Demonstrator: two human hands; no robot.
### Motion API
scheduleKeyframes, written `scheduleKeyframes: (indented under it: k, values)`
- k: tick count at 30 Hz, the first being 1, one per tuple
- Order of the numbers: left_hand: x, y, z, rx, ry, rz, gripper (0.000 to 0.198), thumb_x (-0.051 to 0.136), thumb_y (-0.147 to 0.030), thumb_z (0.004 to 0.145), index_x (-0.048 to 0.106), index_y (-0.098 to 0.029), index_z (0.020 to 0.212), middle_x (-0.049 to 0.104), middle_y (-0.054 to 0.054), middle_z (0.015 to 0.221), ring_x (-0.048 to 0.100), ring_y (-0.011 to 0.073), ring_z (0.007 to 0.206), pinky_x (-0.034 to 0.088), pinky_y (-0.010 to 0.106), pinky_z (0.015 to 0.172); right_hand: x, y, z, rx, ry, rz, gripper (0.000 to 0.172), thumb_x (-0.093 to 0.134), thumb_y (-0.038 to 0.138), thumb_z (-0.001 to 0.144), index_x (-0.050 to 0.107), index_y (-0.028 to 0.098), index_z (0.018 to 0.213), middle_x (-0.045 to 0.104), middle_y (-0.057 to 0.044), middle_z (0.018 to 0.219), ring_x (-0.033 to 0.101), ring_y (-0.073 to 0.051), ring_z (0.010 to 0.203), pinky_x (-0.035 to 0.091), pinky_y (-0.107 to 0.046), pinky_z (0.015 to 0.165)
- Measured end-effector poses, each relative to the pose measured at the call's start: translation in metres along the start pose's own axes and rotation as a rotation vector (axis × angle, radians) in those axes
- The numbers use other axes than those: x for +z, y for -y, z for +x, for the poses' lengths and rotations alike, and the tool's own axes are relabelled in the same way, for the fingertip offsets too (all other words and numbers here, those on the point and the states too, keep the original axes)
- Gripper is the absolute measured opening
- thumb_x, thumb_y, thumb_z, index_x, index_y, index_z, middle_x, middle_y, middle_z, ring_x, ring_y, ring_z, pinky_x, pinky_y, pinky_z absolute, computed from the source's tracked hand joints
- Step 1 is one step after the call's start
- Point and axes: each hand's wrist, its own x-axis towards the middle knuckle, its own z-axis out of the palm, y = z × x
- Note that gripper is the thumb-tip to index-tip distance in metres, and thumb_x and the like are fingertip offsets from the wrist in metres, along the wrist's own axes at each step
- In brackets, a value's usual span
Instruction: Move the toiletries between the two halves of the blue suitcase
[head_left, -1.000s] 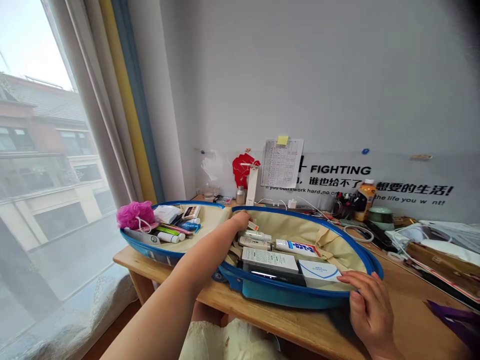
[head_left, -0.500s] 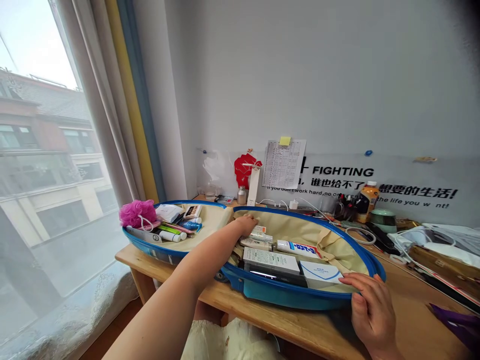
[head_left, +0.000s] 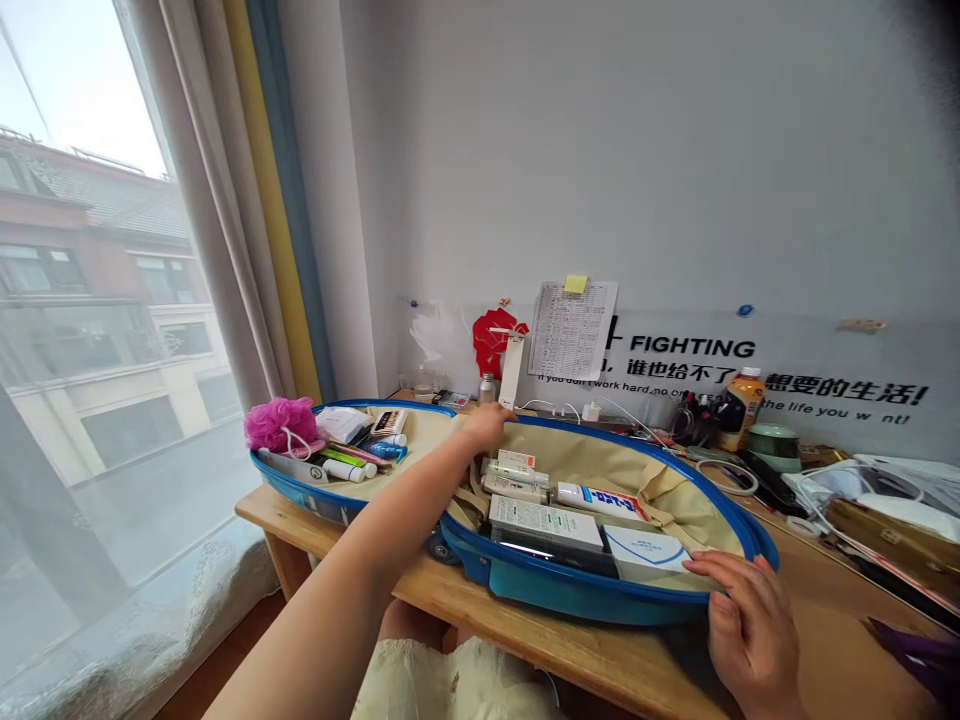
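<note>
The case [head_left: 600, 608] lies open on the wooden desk [head_left: 600, 668], its two shells side by side. Arranging appears well along: both shells bear goods, those at right in rough rows; the shells remain unclosed and the straps [head_left: 656, 500] slack. The left hand [head_left: 486, 428] is at the rear rim near the hinge; its fingers are mostly hidden, so whether it grips anything cannot be told. The right hand [head_left: 750, 622] curves loosely at the front right rim, fingertips just beside the flat box [head_left: 646, 548], thumb outside; whether it clasps the rim is likewise unclear. Materials: glossy blue shells, rounded in outline; creased cream lining [head_left: 427, 450]; smooth toothpaste tube [head_left: 600, 500] with a tapering body; square-edged printed carton [head_left: 544, 520]; slender white-capped tubes [head_left: 343, 470]; frilled magenta mesh puff [head_left: 276, 425], roughly ball-shaped, with a white cord loop.
</note>
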Motion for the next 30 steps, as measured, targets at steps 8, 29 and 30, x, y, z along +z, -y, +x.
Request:
scheduleKeyframes:
  k: [8, 29, 30]
  values:
    - [-0.024, 0.122, -0.039, -0.726, -0.157, 0.026, 0.064, 0.05, -0.047, 0.091, 0.043, -0.009, 0.142, 0.051, 0.029, 0.139, 0.051, 0.0387, 0.129, 0.044, 0.05, 0.101, -0.001, 0.004, 0.004, -0.02, -0.005, -0.006, 0.026, 0.038, 0.027, 0.096, 0.063, 0.023, 0.091, 0.067, -0.005, 0.089, 0.064, -0.021, 0.087, 0.04, -0.042, 0.098]
    - [-0.018, 0.146, -0.063, -0.821, -0.059, 0.001, 0.069, 0.061, -0.048, 0.076, 0.049, -0.011, 0.134, 0.053, 0.028, 0.14, 0.038, 0.0443, 0.141, 0.031, 0.06, 0.11, -0.003, 0.006, 0.001, 0.053, 0.009, 0.0, 0.029, 0.037, 0.032, 0.096, 0.064, 0.024, 0.088, 0.07, -0.005, 0.088, 0.065, -0.021, 0.087, 0.042, -0.043, 0.097]
    - [-0.024, 0.14, -0.064, -0.799, -0.084, -0.012, 0.07, 0.06, -0.047, 0.077, 0.048, -0.009, 0.134, 0.053, 0.029, 0.139, 0.038, 0.0448, 0.14, 0.031, 0.06, 0.11, -0.003, 0.007, 0.002, 0.046, 0.017, 0.0, 0.028, 0.038, 0.032, 0.096, 0.064, 0.024, 0.089, 0.069, -0.005, 0.088, 0.065, -0.021, 0.086, 0.042, -0.043, 0.097]
